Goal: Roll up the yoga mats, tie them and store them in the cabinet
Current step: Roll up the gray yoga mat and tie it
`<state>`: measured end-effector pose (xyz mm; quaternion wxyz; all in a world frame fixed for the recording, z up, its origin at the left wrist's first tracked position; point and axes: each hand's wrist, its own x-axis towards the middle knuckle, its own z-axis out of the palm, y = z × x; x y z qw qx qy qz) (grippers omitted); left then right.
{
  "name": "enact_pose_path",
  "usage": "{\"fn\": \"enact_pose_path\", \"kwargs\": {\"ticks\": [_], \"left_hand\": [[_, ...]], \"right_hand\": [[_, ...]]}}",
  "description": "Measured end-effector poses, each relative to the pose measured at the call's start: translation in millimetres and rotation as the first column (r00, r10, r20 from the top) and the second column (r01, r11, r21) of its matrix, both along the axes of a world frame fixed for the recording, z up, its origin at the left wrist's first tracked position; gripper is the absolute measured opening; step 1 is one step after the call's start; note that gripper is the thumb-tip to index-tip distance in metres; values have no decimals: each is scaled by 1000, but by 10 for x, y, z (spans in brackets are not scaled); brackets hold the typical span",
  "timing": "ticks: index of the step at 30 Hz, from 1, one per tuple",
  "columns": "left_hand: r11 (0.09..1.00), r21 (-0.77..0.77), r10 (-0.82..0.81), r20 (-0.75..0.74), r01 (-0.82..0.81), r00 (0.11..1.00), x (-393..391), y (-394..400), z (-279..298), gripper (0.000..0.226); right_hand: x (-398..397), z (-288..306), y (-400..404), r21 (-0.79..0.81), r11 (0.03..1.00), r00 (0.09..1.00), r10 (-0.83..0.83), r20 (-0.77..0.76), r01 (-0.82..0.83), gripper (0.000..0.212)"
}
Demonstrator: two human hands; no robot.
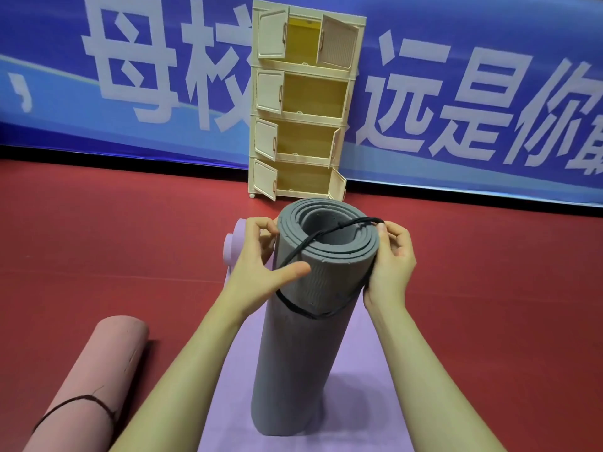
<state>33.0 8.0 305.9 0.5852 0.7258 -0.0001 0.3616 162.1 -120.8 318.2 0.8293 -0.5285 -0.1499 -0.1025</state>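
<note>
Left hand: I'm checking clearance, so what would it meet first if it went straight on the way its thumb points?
The left hand would meet the grey mat at once; its thumb already lies against it.

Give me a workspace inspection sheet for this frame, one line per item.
Surface: red floor, purple mat partly unrolled on it.
Job's things: grey mat rolled, standing upright on the purple mat; black cord looped across its top and around its body. Pink mat rolled, lying down, dark tie around it. Cabinet doors open, compartments look empty.
Clutter: nothing seen.
Grippers: left hand grips the grey roll; right hand pinches the cord at the rim.
Cables: nothing seen.
Surroundings: blue banner behind.
</note>
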Motion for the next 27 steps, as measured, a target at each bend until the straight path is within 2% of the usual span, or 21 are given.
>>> {"fn": "enact_pose_path", "kwargs": {"ticks": [3, 7, 13, 18, 21, 27], "left_hand": [[999, 43, 17, -7, -16, 1000, -33, -38, -9, 50], [999, 34, 8, 16, -9, 1000, -58, -89, -7, 24], [976, 3, 217, 79, -218, 973, -32, -108, 32, 11], [926, -50, 376, 95, -373, 922, 33, -8, 167, 16], [928, -111, 363, 68, -355, 929, 76, 51, 265, 16], [935, -205, 291, -29, -290, 956, 132, 80, 337, 14]], "right_hand": [[-26, -3, -18, 18, 1000, 999, 21, -39, -20, 12], [-82, -52, -90, 65, 994, 992, 96, -87, -90, 10], [-121, -1, -151, -25, 991, 992, 129, -3, -129, 16], [-115, 44, -215, -109, 983, 985, 156, 73, -147, 17], [-92, 73, -226, -205, 956, 975, 221, 27, -211, 16], [-4, 208, -230, -278, 921, 961, 275, -36, -273, 9]]}}
